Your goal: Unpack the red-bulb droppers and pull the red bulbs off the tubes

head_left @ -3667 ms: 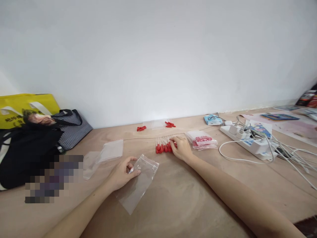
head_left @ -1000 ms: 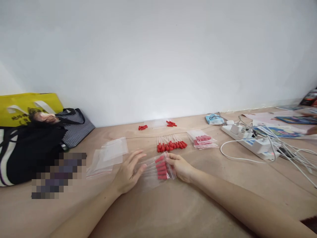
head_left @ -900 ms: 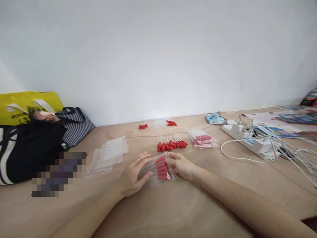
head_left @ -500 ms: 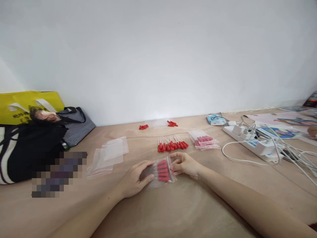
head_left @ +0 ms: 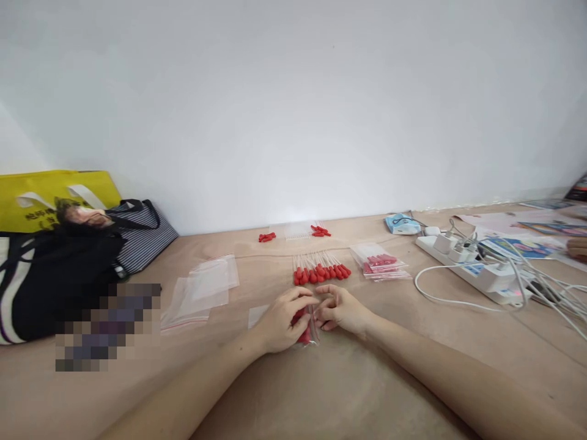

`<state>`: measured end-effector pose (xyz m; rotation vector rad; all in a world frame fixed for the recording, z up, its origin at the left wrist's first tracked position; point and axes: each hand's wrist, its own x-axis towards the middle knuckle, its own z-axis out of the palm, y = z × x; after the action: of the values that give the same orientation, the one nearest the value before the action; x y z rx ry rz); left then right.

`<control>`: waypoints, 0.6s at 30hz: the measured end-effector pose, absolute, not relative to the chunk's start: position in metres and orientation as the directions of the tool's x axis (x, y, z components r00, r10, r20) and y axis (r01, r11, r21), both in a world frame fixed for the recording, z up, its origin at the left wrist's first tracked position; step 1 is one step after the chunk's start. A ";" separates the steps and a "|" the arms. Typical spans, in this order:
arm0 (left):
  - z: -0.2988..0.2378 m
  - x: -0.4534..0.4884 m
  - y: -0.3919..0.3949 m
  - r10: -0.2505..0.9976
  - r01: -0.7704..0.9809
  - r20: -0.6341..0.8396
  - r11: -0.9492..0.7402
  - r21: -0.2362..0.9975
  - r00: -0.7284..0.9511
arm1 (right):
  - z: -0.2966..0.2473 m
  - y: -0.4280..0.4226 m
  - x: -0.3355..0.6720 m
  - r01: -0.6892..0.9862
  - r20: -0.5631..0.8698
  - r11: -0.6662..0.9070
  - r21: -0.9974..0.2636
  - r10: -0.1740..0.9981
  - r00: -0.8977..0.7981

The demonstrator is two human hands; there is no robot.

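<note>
A clear zip bag (head_left: 315, 330) with red-tipped pieces (head_left: 304, 335) inside lies between my hands, mostly covered by them. My left hand (head_left: 283, 322) rests over the bag with its fingers curled onto it near the zip end. At the zip edge, my right hand (head_left: 343, 311) pinches with thumb and fingers. Just beyond my fingers is a row of white sticks with red bulb-shaped heads (head_left: 321, 273). A stack of filled zip bags (head_left: 380, 264) sits to the right of that row. Flat unfilled bags (head_left: 202, 290) are spread to the left.
By the wall lie small red bundles (head_left: 266, 237) and more bagged pieces. A white power strip (head_left: 472, 275) with plugs and loose cables, a blue face mask (head_left: 402, 224) and printed sheets (head_left: 520, 246) occupy the right. Cloth bags (head_left: 59, 275) stand left. Another person's hand (head_left: 576, 249) shows far right.
My left hand has moved right along the bag, from its far end to near the zip, and now covers most of the red pieces. My right hand stays at the zip edge.
</note>
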<state>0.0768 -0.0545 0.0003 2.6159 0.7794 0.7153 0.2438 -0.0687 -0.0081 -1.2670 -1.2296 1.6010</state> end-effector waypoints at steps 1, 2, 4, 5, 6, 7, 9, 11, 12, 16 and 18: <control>0.000 0.077 -0.054 0.571 0.419 0.373 -0.808 0.413 0.731 | -0.008 -0.069 0.244 0.003 -0.260 -0.266 -0.964 0.937 -0.234; 0.000 0.078 -0.053 0.562 0.420 0.375 -0.816 0.397 0.737 | -0.008 -0.069 0.243 -0.008 -0.257 -0.266 -0.964 0.939 -0.229; 0.001 0.078 -0.052 0.545 0.423 0.379 -0.831 0.361 0.747 | -0.009 -0.069 0.243 -0.029 -0.253 -0.265 -0.964 0.943 -0.217; 0.001 0.078 -0.052 0.539 0.427 0.380 -0.837 0.341 0.752 | -0.009 -0.069 0.243 -0.037 -0.252 -0.265 -0.964 0.944 -0.213; 0.002 0.077 -0.052 0.530 0.431 0.382 -0.844 0.318 0.757 | -0.010 -0.069 0.244 -0.043 -0.251 -0.266 -0.963 0.945 -0.212; 0.002 0.077 -0.052 0.518 0.431 0.385 -0.853 0.294 0.764 | -0.010 -0.069 0.244 -0.050 -0.249 -0.265 -0.963 0.945 -0.213; 0.004 0.076 -0.053 0.484 0.417 0.389 -0.875 0.247 0.784 | -0.011 -0.069 0.244 -0.063 -0.240 -0.260 -0.964 0.944 -0.225; 0.006 0.076 -0.053 0.438 0.388 0.383 -0.899 0.203 0.813 | -0.012 -0.069 0.245 -0.072 -0.225 -0.248 -0.966 0.944 -0.241; 0.007 0.075 -0.053 0.416 0.374 0.374 -0.909 0.182 0.829 | -0.012 -0.069 0.245 -0.075 -0.216 -0.241 -0.968 0.944 -0.248; 0.010 0.075 -0.052 0.363 0.341 0.327 -0.932 0.122 0.873 | -0.013 -0.068 0.247 -0.072 -0.196 -0.223 -0.972 0.941 -0.274; 0.011 0.075 -0.051 0.366 0.344 0.312 -0.930 0.126 0.877 | -0.014 -0.068 0.247 -0.065 -0.198 -0.224 -0.972 0.940 -0.277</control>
<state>0.0745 -0.0510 0.0113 2.9787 0.5645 0.5144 0.2469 -0.0677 -0.0141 -1.1508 -1.2230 1.6167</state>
